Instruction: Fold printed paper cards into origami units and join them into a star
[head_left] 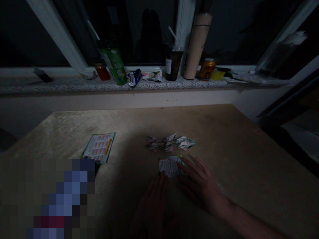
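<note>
A small printed sheet of paper [169, 166] lies flat on the table in front of me. My left hand [154, 196] rests with fingers stretched out, their tips on the sheet's lower left edge. From the right, my right hand [200, 184] reaches over the sheet's right side, fingers spread and slightly bent; it is open. Just beyond the sheet sit three folded paper shapes with pointed corners: one on the left [154, 144], a middle one [170, 142] and one on the right [186, 143]. Dim light hides fine detail.
Left on the brown table [224, 132] lies a printed calendar sheet [99, 147], beside a pixelated patch. Along the windowsill [147, 86] stand a green bottle [114, 64], a dark cup with a straw [173, 64], a tall flask [197, 46] and an orange can [207, 69].
</note>
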The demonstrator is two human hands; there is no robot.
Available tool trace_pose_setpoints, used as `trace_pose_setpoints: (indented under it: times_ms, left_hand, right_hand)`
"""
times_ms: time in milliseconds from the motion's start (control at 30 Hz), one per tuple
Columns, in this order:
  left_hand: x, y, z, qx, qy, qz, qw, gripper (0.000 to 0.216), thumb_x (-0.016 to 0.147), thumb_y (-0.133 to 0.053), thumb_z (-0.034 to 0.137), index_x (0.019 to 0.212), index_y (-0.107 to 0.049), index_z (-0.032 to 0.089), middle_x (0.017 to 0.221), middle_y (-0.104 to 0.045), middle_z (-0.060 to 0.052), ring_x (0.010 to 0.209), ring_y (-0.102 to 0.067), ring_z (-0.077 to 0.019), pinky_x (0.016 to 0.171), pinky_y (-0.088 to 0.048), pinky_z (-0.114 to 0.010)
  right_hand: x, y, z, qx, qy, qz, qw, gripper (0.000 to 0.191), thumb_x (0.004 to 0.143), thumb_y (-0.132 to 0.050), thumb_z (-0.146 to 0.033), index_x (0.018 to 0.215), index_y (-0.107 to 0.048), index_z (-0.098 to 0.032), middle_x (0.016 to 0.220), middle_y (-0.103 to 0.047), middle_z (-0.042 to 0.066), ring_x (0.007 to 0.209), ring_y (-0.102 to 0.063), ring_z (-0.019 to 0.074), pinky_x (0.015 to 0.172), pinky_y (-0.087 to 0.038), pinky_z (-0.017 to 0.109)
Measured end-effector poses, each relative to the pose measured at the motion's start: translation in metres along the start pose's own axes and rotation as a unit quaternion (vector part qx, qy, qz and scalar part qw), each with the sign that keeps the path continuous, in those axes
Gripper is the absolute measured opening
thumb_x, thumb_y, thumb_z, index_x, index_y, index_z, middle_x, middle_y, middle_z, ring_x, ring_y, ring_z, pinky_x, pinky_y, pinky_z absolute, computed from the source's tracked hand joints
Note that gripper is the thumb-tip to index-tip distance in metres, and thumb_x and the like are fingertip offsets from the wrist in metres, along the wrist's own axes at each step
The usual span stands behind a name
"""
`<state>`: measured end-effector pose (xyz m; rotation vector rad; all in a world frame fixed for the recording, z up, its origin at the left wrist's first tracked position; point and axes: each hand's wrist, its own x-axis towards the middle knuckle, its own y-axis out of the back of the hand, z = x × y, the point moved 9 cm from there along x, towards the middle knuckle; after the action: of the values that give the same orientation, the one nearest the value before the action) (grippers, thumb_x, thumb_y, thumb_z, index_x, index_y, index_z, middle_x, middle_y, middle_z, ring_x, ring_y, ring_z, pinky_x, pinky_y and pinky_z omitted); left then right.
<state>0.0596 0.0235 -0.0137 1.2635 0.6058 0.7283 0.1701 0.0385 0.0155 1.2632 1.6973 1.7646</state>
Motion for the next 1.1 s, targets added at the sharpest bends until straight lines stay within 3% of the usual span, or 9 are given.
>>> trace_pose_setpoints:
  times_ms: [300,533,700,900,1100]
  left_hand:
    - [-0.002,-0.004,-0.002,-0.022,-0.007,-0.002,1.000,0.086,0.077,-0.053,0.050,0.144,-0.018,0.009,0.146,-0.027,-0.016,0.131,-0.030,-0.0309,0.102,-0.033,-0.042]
    - [-0.001,-0.003,-0.002,-0.006,0.006,-0.026,1.000,0.086,0.073,-0.057,0.052,0.140,-0.028,0.006,0.145,-0.028,-0.017,0.131,-0.031,-0.0303,0.103,-0.033,-0.040]
    - [0.000,-0.006,-0.003,-0.007,-0.002,-0.036,0.999,0.087,0.073,-0.057,0.052,0.140,-0.027,0.005,0.146,-0.026,-0.016,0.132,-0.029,-0.0303,0.103,-0.033,-0.040]
    - [0.001,-0.001,-0.001,0.012,-0.007,-0.017,1.000,0.081,0.078,-0.055,0.049,0.139,-0.029,0.003,0.146,-0.027,-0.017,0.132,-0.029,-0.0295,0.104,-0.032,-0.039]
    - [0.004,0.001,-0.013,0.049,-0.009,0.030,0.998,0.075,0.082,-0.050,0.049,0.142,-0.024,0.012,0.147,-0.027,-0.013,0.131,-0.031,-0.0291,0.102,-0.033,-0.040]
  right_hand:
    - [-0.007,0.006,0.010,0.004,-0.009,0.014,1.000,0.024,0.086,-0.052,-0.021,0.105,-0.065,-0.025,0.134,-0.049,0.002,0.129,-0.035,0.0271,0.105,-0.026,0.056]
    - [-0.019,0.000,0.012,-0.031,0.008,-0.012,0.999,0.034,0.085,-0.050,-0.019,0.118,-0.057,-0.022,0.139,-0.044,0.004,0.131,-0.031,0.0276,0.103,-0.031,0.056]
    - [-0.020,0.000,0.012,-0.045,0.007,-0.016,0.999,0.032,0.087,-0.048,-0.017,0.117,-0.058,-0.019,0.132,-0.052,0.004,0.128,-0.037,0.0268,0.102,-0.033,0.055]
    - [-0.016,0.004,0.003,0.022,0.039,-0.027,0.999,0.035,0.087,-0.046,-0.014,0.122,-0.054,-0.013,0.119,-0.061,0.010,0.122,-0.047,0.0235,0.106,-0.033,0.052]
    - [-0.019,0.009,-0.013,0.039,0.080,0.013,0.996,0.028,0.088,-0.048,-0.014,0.113,-0.059,-0.019,0.107,-0.068,0.003,0.113,-0.054,0.0195,0.111,-0.026,0.047]
